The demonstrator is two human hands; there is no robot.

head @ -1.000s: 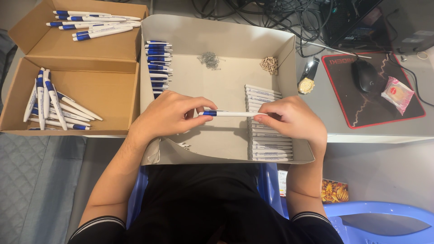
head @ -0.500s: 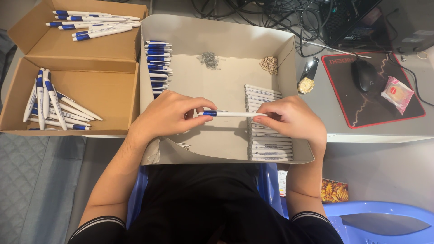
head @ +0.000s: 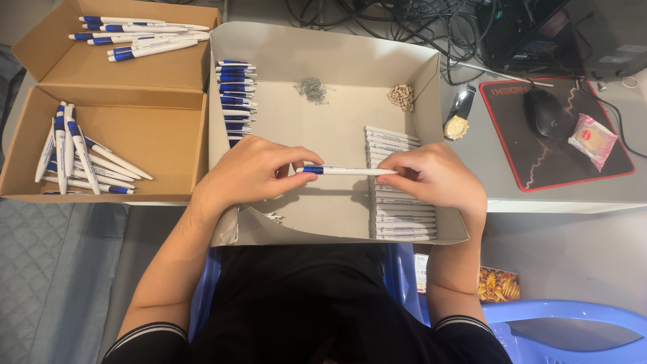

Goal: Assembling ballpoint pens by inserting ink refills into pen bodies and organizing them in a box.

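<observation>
Two hands on one pen, held level over the tray

Both hands pinch a single white-and-blue pen (head: pixel 345 171) above the grey cardboard tray (head: pixel 323 64). Left hand (head: pixel 251 172): fingertips pressed together on the blue end. Right hand (head: pixel 437 176): fingertips pinched on the white end. Pen spans the gap between them; long axis runs left to right, roughly level, blue section toward the left.

Tray contents, near to far: stack of white barrels (head: pixel 401 202) along the right wall, partly under the right hand; row of blue-tipped parts (head: pixel 236 94) along the left wall; small heap of metal springs (head: pixel 311 89) and a clump of tan small parts (head: pixel 402 96) near the far wall.

Left of tray: brown cardboard box (head: pixel 145 138), two compartments, each holding loose finished pens (head: pixel 74 158).
</observation>
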